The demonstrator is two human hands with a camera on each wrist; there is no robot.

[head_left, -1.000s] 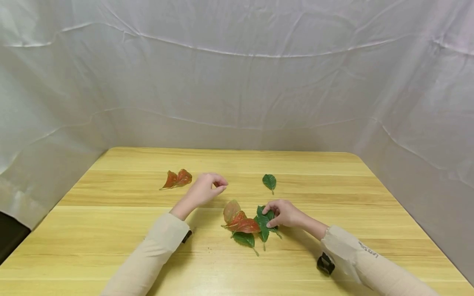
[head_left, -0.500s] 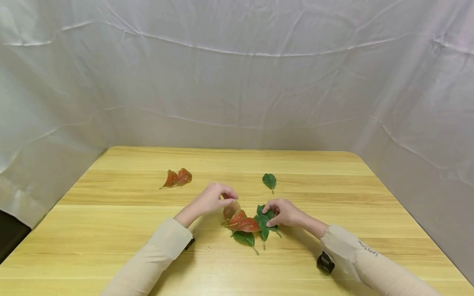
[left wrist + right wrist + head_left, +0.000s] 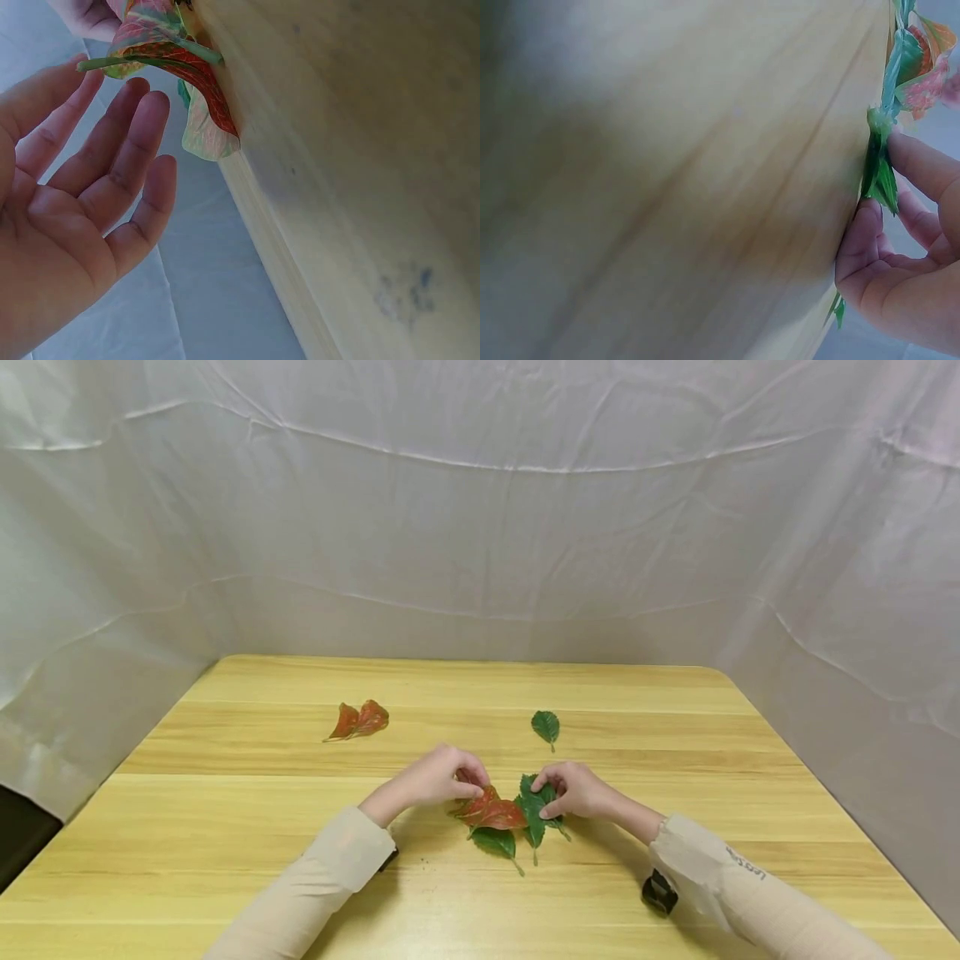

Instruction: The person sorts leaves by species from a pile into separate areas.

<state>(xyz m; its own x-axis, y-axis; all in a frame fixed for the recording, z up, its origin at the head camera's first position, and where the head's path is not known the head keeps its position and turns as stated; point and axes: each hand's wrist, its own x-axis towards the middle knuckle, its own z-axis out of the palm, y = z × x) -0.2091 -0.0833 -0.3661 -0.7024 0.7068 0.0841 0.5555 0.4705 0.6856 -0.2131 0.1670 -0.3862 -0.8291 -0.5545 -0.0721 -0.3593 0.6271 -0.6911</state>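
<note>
Red leaves (image 3: 501, 815) lie overlapping at the middle of the table, with a green leaf (image 3: 493, 842) partly under them. My left hand (image 3: 442, 777) hovers at their far left side and hides part of a leaf there. In the left wrist view its fingers are spread and relaxed, the uppermost fingertips (image 3: 81, 63) right at the stem of a red leaf (image 3: 202, 71). Further right, thumb and fingers of my right hand (image 3: 577, 791) pinch a green leaf (image 3: 531, 806) in a small overlapping group. In the right wrist view the green leaf (image 3: 881, 169) shows between thumb and finger.
Two red leaves (image 3: 360, 720) lie together at the back left of the wooden table (image 3: 247, 852). A single green leaf (image 3: 545, 727) lies behind the right hand. White cloth (image 3: 480, 543) hangs around the back and sides.
My left hand has come right and nearer to the body, down to the red leaves, and now covers the paler one. My right hand has stayed on the green leaves.
</note>
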